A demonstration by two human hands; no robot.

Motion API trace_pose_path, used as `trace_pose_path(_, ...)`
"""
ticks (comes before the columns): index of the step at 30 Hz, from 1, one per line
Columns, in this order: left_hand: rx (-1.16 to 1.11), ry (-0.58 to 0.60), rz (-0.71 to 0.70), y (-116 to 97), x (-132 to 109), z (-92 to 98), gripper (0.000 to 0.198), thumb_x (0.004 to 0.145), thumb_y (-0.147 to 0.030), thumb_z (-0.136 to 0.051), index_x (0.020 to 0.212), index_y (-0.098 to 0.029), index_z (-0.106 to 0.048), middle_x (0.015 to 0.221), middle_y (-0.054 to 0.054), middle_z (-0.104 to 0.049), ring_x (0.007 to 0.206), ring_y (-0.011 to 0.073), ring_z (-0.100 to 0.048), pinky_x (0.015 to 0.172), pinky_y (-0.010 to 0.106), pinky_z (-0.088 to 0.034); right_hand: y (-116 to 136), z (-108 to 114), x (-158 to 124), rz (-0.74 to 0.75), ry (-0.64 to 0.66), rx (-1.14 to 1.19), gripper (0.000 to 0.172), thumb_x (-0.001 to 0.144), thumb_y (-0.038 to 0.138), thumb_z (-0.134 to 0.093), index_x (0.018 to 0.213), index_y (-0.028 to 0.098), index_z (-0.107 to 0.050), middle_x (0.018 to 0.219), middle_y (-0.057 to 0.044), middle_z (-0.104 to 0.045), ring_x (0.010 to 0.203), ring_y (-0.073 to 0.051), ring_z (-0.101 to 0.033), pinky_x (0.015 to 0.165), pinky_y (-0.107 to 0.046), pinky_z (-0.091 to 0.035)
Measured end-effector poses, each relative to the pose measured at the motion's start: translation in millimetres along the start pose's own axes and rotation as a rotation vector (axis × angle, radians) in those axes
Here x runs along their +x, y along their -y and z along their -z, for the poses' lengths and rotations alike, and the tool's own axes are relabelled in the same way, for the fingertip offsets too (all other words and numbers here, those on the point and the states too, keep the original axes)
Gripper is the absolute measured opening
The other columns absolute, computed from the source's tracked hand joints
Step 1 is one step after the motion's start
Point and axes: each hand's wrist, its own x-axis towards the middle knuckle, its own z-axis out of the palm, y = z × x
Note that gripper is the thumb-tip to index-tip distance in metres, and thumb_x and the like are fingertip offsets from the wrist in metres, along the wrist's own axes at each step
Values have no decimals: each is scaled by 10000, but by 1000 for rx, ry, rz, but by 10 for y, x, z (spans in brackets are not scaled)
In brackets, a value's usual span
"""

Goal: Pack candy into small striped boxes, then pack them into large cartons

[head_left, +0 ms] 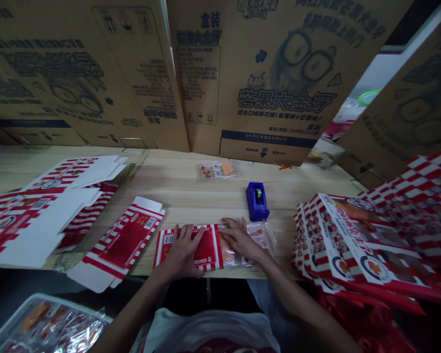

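My left hand (182, 252) lies flat with spread fingers on a red-and-white printed carton (208, 250), which is folded and lies on its side on the wooden table (176, 181). My right hand (240, 240) curves over a clear plastic bag of orange-coloured contents (259, 238) at the carton's right end. The bag touches that end, but my fingers hide part of where they meet. A flat red-and-white carton blank (124, 243) lies just left of my left hand.
A blue tape dispenser (257, 201) and a small clear packet (217, 171) stand beyond my hands. More flat blanks (47, 211) lie left, and a tall pile of printed cartons (360, 245) stands right. Large cardboard sheets (272, 83) rise behind the table. A tray of bags (47, 326) sits lower left.
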Motion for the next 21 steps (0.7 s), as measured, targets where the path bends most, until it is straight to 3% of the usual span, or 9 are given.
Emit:
trace_pose_path(3,-13,46,28,-4,2,10,1155,462,-515,-770,1449,-107,-332,1401,271,-384,1320,451,-315,1105,642,-111,-167,-56,-170,-111,-343,135,300,878,226,-478,1093,194,-686,1352,-150,-525,1299,-267,-444,1106,-529,-271)
trace_pose_path(5,-21,53,32,0,-5,10,1166,454,-522,-776,1450,-111,-332,1407,269,-380,1327,448,-308,1107,640,-106,-340,-21,-378,-223,-575,131,398,871,331,-491,1197,145,-624,1324,-185,-542,1260,-291,-479,1054,-503,-368)
trace_pose_path(8,-30,56,32,13,-11,-2,1178,441,-524,-785,1450,-115,-334,1404,266,-386,1317,448,-318,1105,645,-100,-565,71,-715,-410,-709,121,582,859,492,-485,1291,105,-534,1289,-207,-570,1228,-330,-508,1034,-523,-386)
trace_pose_path(12,-8,45,42,-18,5,-29,1187,438,-545,-780,1452,-117,-336,1397,267,-389,1301,444,-330,1103,639,-107,-487,54,-887,-509,-646,285,599,863,590,-434,1225,129,-556,1227,-188,-621,1173,-333,-561,1019,-522,-402)
trace_pose_path(15,8,13,44,-108,27,-41,1159,465,-545,-762,1453,-113,-338,1384,264,-395,1287,435,-342,1103,627,-121,-113,-109,-748,-389,-555,516,502,875,561,-477,1210,192,-538,1248,-138,-621,1179,-288,-565,1040,-476,-399)
trace_pose_path(18,23,-13,39,-189,37,-47,1126,480,-534,-753,1447,-119,-351,1362,259,-411,1261,434,-365,1091,622,-150,291,-286,-538,-291,-347,907,451,891,512,-511,1253,246,-477,1260,-96,-621,1160,-243,-587,1001,-425,-449)
trace_pose_path(21,29,-39,66,-183,28,-35,1117,472,-531,-758,1430,-109,-370,1326,252,-434,1232,426,-389,1078,597,-202,476,-373,-407,-216,-178,1147,478,859,476,-585,1265,261,-452,1175,-75,-654,1081,-237,-626,946,-423,-482)
